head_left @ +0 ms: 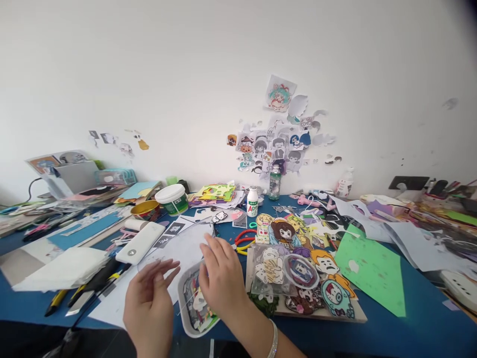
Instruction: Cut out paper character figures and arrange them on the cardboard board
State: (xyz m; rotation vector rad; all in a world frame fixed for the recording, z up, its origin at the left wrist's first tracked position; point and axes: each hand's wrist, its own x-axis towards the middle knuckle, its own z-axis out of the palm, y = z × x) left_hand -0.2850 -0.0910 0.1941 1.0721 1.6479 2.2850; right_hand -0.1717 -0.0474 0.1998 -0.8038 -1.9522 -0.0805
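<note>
The right hand (219, 283) rested spread-fingered on the tray (186, 311) of paper scraps at the near table (428, 328) edge, the left hand (149, 303) hovering loose and empty beside it; the tray looked light, stiff and best gripped by its rim.

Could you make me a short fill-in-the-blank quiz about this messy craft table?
1. The right hand reaches into a small ____ of scraps.
2. The big sheet lying right of the cutouts is ____.
3. The table top is ____.
4. The tub with the white lid stands beside a ____ bowl.

Missing words: tray; green; blue; gold
</note>
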